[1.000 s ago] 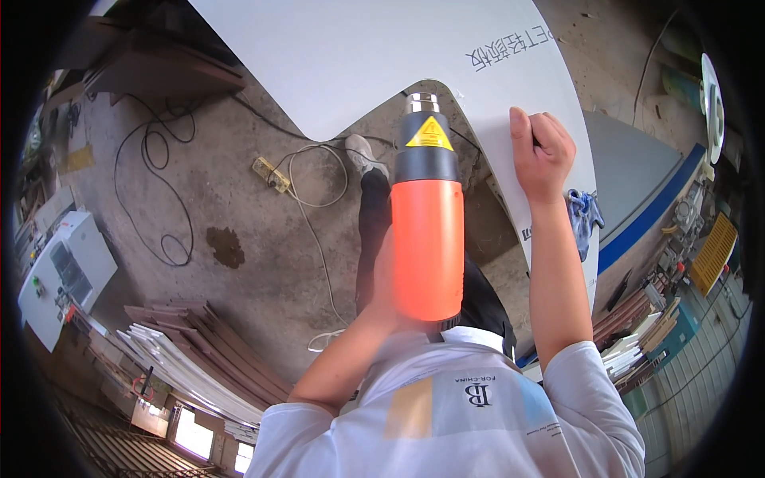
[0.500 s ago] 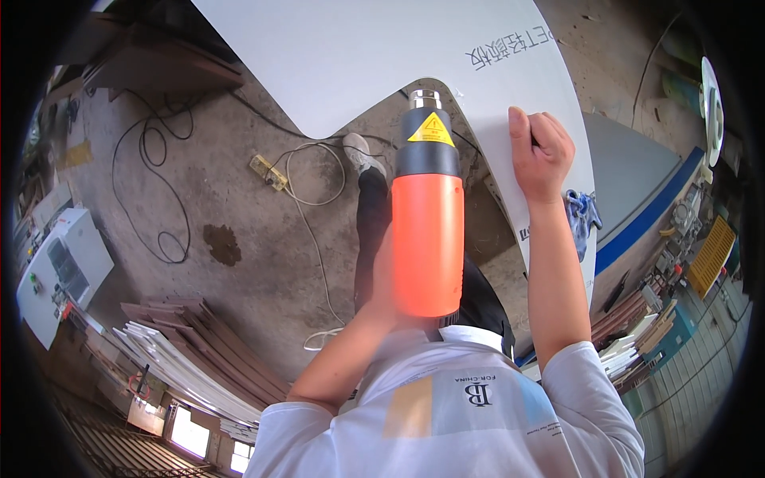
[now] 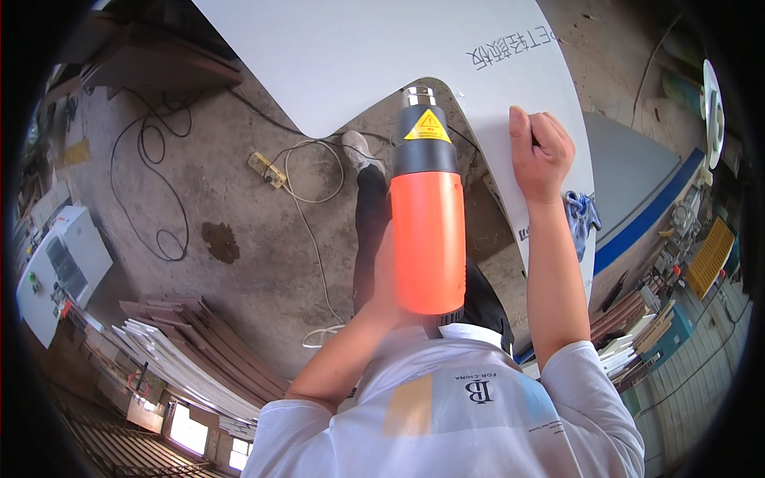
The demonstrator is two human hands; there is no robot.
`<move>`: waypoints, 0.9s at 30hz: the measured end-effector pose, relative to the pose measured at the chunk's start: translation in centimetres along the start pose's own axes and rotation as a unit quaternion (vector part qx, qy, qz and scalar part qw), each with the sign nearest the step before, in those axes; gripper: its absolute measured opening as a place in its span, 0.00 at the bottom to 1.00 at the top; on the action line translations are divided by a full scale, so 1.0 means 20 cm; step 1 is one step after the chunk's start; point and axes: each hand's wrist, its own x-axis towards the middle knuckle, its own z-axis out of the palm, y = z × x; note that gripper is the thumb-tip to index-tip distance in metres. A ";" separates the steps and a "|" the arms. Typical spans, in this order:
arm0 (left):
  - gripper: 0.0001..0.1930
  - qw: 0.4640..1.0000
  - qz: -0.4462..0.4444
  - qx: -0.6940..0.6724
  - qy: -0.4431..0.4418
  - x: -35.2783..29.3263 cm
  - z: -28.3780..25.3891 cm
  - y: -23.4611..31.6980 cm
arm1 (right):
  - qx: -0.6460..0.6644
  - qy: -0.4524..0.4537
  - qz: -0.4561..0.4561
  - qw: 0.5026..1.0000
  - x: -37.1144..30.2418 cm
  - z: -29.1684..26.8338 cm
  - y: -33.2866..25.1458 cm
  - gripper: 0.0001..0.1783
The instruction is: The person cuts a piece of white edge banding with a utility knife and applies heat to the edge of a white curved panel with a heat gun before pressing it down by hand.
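Visibly, one heat gun [image 3: 429, 239], one white panel [image 3: 351, 56], right hand [image 3: 543, 155] fisted over it, left hand [image 3: 386, 272] behind gun, grip unclear.

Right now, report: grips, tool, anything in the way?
Left grip on heat gun, fingers hidden. Right grip curled over white board. Nozzle pointing forward. Nearby clutter: crumpled blue fabric beside right forearm.
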 end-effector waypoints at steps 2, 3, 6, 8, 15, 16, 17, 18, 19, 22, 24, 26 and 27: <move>0.21 0.996 -0.017 -0.090 -0.002 0.00 0.03 0.01 | 0.000 0.002 0.000 1.000 0.00 0.00 0.00 0.24; 0.21 0.990 0.026 0.140 0.011 -0.01 0.05 0.02 | -0.003 -0.001 -0.001 1.000 0.00 0.00 0.00 0.24; 0.20 0.964 0.063 0.258 0.017 0.00 0.00 -0.01 | -0.002 -0.001 -0.005 1.000 0.00 0.00 0.00 0.24; 0.20 0.987 0.054 0.152 0.008 0.00 -0.02 -0.02 | 0.001 0.003 -0.006 1.000 0.00 0.00 0.00 0.24; 0.21 0.991 -0.025 0.124 0.050 -0.02 0.04 0.02 | 0.002 -0.002 0.000 1.000 0.00 0.00 -0.01 0.24; 0.22 0.994 -0.063 -0.078 0.042 -0.02 0.02 0.02 | 0.003 -0.004 0.000 1.000 0.00 0.00 -0.01 0.24; 0.22 0.994 -0.064 -0.079 0.042 -0.02 0.04 0.03 | 0.003 -0.005 0.001 1.000 0.00 0.00 -0.01 0.24; 0.22 0.997 -0.024 0.066 0.032 -0.03 0.07 0.04 | 0.001 -0.001 0.001 1.000 0.00 0.00 -0.01 0.24; 0.22 0.977 0.017 0.210 0.020 -0.04 0.08 0.04 | -0.001 0.002 0.001 1.000 0.00 0.00 -0.01 0.24; 0.23 0.991 -0.003 0.136 0.013 -0.04 0.07 0.04 | -0.005 0.000 0.003 1.000 0.00 0.00 -0.01 0.24; 0.23 0.998 -0.022 0.063 0.018 -0.03 0.03 0.01 | -0.008 -0.001 0.002 1.000 0.00 0.00 -0.01 0.24; 0.23 0.999 -0.042 -0.010 0.023 -0.03 0.02 0.00 | -0.012 -0.003 0.002 1.000 0.00 0.00 -0.01 0.23; 0.23 0.998 -0.031 0.040 0.035 -0.03 0.03 0.00 | -0.009 -0.002 0.002 1.000 0.01 0.00 -0.01 0.23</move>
